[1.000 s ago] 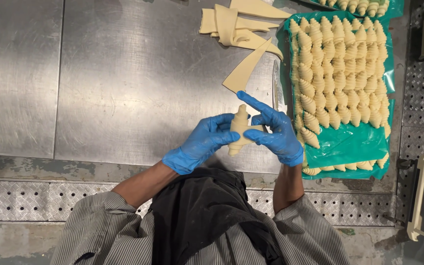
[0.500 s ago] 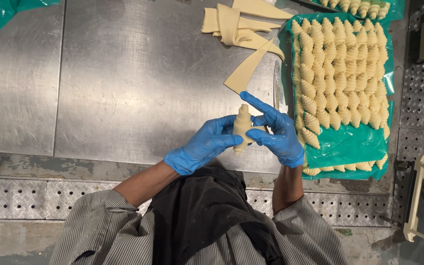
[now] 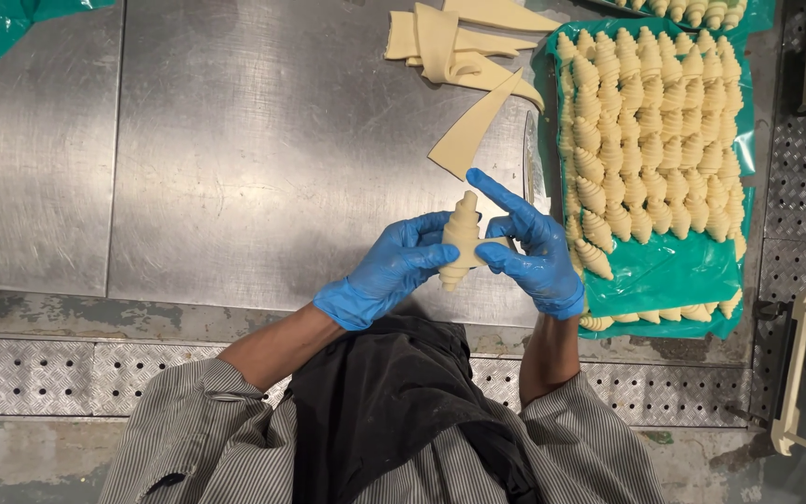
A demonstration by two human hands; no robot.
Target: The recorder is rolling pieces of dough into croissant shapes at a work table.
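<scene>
A rolled croissant of raw dough point(image 3: 462, 238) is held above the steel worktable point(image 3: 235, 140), just to the left of the green-lined tray point(image 3: 673, 280). It is pinched between both blue-gloved hands: the left hand point(image 3: 389, 271) is curled about its lower half, and the right hand point(image 3: 534, 247) is closed on its right side with the index finger stretched out straight. Neither hand is spread wide; both are wrapped narrowly round the piece.

The dough is judged to be light, soft and easily dented, with a slightly tacky, matte surface, so a firm squeeze would likely flatten the stepped layers. It is best taken by its thick middle, with the thin tapered ends left untouched, since these look the most fragile.

The piece is pale cream, spindle-shaped and ridged in overlapping turns. On the tray, many like pieces point(image 3: 646, 121) are laid in close rows on glossy, crinkled green film. Above and to the left of the tray, flat dough triangles point(image 3: 468, 135) are seen lying limp and partly overlapped on the table. The table is brushed metal, smooth and scuffed. Below the tray, embossed tread plate point(image 3: 67, 373) is visible.
</scene>
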